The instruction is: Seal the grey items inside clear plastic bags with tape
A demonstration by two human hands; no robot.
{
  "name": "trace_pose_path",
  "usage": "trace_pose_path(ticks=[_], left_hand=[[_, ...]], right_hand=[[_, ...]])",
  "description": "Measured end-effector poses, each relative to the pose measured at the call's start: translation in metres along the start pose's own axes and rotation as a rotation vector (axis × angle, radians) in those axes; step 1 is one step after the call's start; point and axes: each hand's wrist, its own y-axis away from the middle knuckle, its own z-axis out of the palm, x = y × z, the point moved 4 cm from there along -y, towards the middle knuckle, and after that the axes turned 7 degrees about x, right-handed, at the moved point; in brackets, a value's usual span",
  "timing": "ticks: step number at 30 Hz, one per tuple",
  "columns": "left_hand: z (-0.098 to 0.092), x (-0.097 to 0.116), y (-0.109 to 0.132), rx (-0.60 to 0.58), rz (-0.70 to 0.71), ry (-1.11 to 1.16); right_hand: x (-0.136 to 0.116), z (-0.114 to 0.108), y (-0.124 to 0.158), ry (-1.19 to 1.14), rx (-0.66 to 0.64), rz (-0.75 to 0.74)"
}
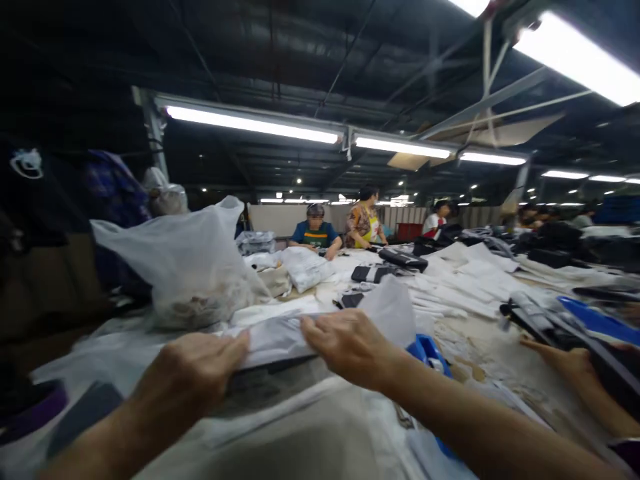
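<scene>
White, thin, crinkled sheet material (277, 340) is gripped between the left hand (193, 367) and right hand (350, 343), thumbs on top, near a bulging, translucent, whitish plastic bag (195, 257).

The bare hands (347, 343) have rounded backs, narrowing into bare wrists (387, 370) and smooth, bare forearms (460, 403).

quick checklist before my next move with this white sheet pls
- Left hand holding the white sheet: ok, at its left part
- Right hand holding it: ok, thumb and fingers on it
- Sheet smooth between the hands: not ok, creases show
- Plastic bag not covering the sheet: ok, it stands beyond the left hand
- Co-worker's hand apart from yours: ok, off to the right
- Sheet's material: cannot tell
</scene>
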Motion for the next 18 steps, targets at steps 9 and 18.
trace_pose_path(ticks=[9, 18], left_hand=[[0.015, 0.167, 0.169, -0.279, -0.067, 0.178], [0.018, 0.173, 0.137, -0.231, -0.222, 0.263]], right_hand=[[-0.146, 0.1, 0.16, -0.294, 0.136, 0.004], [-0.153, 0.104, 0.166, -0.365, 0.132, 0.07]])
